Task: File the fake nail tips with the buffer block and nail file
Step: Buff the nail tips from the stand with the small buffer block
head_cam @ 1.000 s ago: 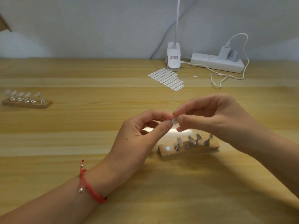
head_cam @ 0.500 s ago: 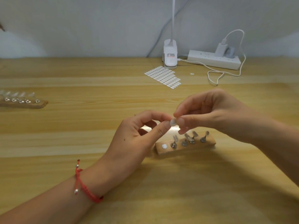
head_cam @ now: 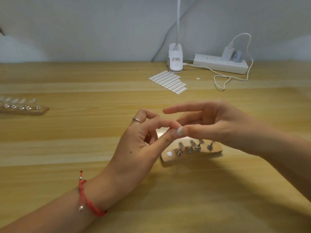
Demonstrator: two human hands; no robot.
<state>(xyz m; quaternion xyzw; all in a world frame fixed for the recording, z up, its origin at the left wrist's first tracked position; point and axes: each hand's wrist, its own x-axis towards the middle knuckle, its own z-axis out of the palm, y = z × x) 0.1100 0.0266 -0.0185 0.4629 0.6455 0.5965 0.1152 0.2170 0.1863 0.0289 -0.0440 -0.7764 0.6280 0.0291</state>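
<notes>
Pinch: my left hand point(head_cam: 134, 148) nips white oval piece point(head_cam: 179, 131), my right hand point(head_cam: 218, 126) thumbs it, grip I cannot tell | nail tips point(head_cam: 192, 143) on wooden holder point(head_cam: 217, 151) at 6 o'clock, just below | row runs 9-to-3, left hand nearer.

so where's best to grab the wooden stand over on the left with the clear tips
Take the wooden stand by its bare right end, grip across the front and back edges, coming in from the right. The clear tips stand in a row along its top further left, so probably only that end leaves fingers room.
</notes>
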